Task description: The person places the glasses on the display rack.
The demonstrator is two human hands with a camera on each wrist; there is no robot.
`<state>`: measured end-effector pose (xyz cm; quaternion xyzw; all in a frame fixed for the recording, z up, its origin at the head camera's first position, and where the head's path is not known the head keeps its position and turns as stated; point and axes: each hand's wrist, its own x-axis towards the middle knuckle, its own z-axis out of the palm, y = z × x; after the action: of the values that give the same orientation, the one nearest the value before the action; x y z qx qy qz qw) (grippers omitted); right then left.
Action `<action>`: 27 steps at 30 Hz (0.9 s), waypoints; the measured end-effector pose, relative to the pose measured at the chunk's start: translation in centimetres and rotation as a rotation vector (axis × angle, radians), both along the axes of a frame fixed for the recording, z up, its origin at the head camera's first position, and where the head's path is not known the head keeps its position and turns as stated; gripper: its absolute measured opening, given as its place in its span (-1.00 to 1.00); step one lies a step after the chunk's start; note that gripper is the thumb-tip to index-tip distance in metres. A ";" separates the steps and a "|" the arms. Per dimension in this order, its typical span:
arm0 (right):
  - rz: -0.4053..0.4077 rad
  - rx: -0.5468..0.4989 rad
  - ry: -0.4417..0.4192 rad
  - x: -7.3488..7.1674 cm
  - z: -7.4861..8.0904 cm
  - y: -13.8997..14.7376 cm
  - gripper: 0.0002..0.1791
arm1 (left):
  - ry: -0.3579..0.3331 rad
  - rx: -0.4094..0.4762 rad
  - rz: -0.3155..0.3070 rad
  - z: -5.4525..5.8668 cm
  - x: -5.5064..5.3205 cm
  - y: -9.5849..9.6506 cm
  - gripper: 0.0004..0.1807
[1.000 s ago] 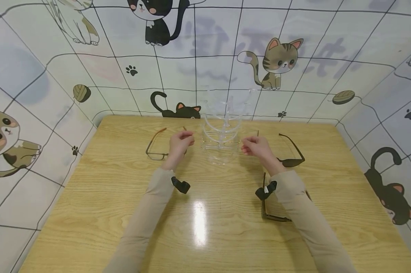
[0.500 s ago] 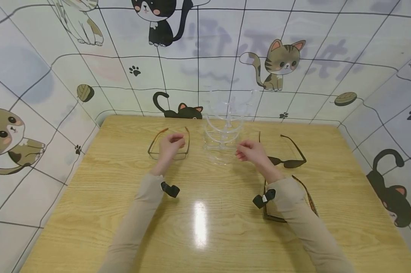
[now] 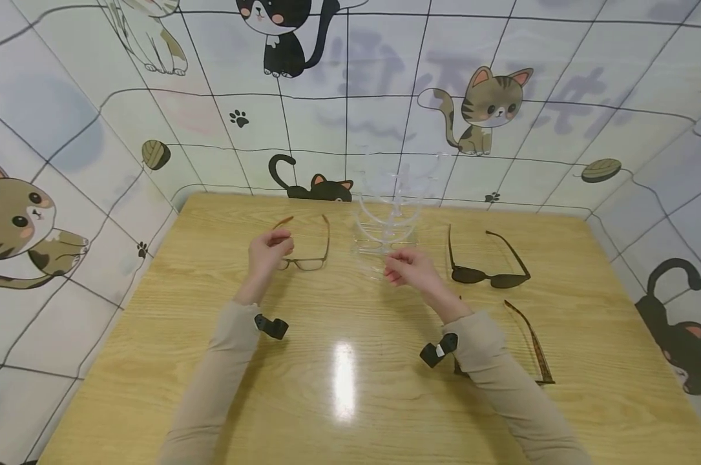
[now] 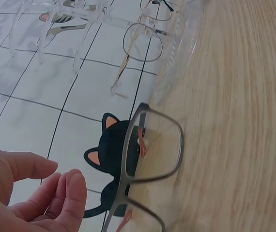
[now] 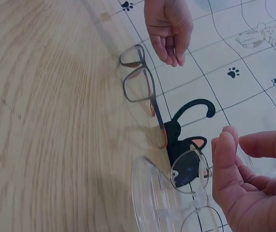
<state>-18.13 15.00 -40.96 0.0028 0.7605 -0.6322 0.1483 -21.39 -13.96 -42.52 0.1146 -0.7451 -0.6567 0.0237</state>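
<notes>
My left hand hovers over the left side of a pair of rectangular eyeglasses with brown temple tips, its fingers loosely bent and nothing between them. Those glasses stand unfolded on the table, apart from the hand in the left wrist view. My right hand is in front of a clear plastic eyeglass stand, thumb and fingers bent with a gap and no object in it. Thin round wire-rimmed glasses sit on the stand's low tier, close to the right fingers.
Black sunglasses lie unfolded on the table right of the stand. Nearer the front, tortoiseshell-patterned glasses are partly hidden by the right forearm. A cat-printed backdrop surrounds the table's back and sides.
The left hand has moved left, across the rectangular glasses. My right hand has shifted left and slightly nearer, from beside the stand to in front of it. The glasses have stayed put.
</notes>
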 end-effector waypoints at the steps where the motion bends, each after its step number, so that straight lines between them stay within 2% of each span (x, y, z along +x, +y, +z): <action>1: 0.008 -0.011 -0.004 0.0 0.0 -0.3 -0.67 | -0.003 0.001 0.007 0.0 0.0 -0.3 -0.70; 6: 0.040 -0.058 -0.015 -0.2 -0.2 -1.7 -0.66 | -0.011 0.006 0.046 -0.2 0.3 -1.8 -0.70; 11: 0.064 -0.082 -0.027 -0.5 -0.5 -3.2 -0.67 | -0.032 -0.004 0.059 -0.5 0.5 -3.4 -0.70; 19: 0.143 -0.098 -0.110 -1.3 -1.6 -5.7 -0.61 | -0.027 -0.008 0.081 -1.0 0.9 -5.1 -0.70; 23: 0.144 -0.095 -0.115 -1.6 -2.2 -6.8 -0.59 | -0.027 -0.002 0.099 -1.4 0.9 -5.9 -0.70; 27: 0.132 -0.107 -0.131 -2.0 -2.7 -7.7 -0.59 | -0.058 -0.012 0.109 -1.8 0.8 -6.6 -0.70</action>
<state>-20.11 7.34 -43.62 -0.0137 0.7127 -0.6594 0.2388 -20.59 -20.52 -44.32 0.1738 -0.7419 -0.6465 0.0384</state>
